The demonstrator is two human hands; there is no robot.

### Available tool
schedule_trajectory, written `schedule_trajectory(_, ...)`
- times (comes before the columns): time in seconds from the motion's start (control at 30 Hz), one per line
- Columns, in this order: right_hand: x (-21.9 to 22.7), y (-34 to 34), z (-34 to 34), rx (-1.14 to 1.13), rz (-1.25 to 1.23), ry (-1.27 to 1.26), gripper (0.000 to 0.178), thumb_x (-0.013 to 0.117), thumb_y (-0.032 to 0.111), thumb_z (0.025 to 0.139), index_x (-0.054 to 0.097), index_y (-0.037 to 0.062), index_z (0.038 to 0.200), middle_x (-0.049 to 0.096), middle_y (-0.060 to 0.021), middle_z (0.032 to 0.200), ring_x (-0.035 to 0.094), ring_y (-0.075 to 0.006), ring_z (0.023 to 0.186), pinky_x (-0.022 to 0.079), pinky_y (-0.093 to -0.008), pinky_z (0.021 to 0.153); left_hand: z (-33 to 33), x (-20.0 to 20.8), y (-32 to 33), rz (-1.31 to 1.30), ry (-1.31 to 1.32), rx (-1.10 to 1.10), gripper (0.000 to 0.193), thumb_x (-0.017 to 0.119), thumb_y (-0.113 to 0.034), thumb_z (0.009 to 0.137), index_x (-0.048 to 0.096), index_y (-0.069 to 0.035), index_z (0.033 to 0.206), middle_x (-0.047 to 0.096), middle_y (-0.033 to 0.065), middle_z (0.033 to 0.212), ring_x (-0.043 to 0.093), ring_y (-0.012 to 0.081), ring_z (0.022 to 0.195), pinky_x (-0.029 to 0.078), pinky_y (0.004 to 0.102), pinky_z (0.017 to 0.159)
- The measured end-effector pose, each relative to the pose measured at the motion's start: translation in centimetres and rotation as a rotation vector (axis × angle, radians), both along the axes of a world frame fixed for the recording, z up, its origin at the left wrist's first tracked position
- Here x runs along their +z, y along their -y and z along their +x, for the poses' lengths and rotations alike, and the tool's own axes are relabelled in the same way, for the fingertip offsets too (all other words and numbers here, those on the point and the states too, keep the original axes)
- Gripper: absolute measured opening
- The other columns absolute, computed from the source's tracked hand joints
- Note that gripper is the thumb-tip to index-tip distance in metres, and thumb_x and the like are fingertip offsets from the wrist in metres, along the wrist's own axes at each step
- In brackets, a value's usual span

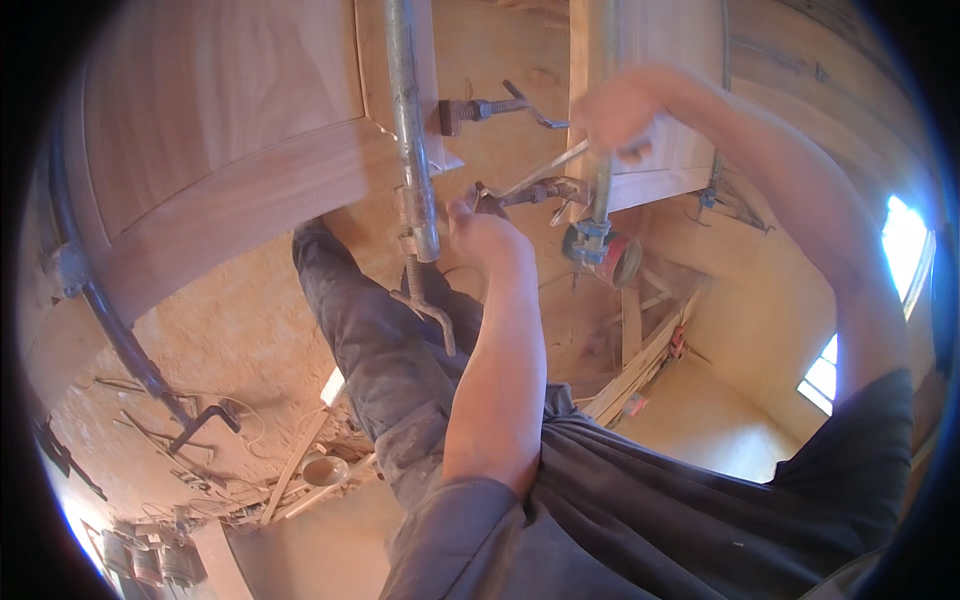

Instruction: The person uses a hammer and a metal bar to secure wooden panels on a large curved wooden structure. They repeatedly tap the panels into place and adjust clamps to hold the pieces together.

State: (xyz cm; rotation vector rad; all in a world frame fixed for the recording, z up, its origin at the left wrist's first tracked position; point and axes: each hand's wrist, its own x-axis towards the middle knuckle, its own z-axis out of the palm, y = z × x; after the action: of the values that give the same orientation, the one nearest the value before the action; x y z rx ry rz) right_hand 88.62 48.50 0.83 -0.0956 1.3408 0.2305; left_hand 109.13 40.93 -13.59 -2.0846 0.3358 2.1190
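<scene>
One thin, pale rod [562,160] slants beside a dark, threaded clamp screw [540,191].

One left hand [486,232] and one right hand [618,110] are in view. There are two wooden panels [230,90]; at least three metal pipes [407,110], one near the left panel's left edge, one by its right edge, one along the right panel's left edge; and one can [624,262] below that panel's lower left corner.
</scene>
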Motion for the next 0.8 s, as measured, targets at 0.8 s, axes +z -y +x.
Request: schedule_trajectory(0.8,4.4,-0.9,16.7,-0.552,-0.259,-0.685,0.018,0.061,0.013,0.083,0.058,0.0029,0.069,0.047,0.0,0.059,0.04,-0.0095,0.052,0.027,-0.031,0.045,2.8,-3.2,-0.4,-0.26,-0.518,0.034,0.035,0.058,-0.023,0.107,0.063,0.011,0.106,0.074,0.0232,0.099,0.066,0.0239,0.078,0.049,0.0341,0.064)
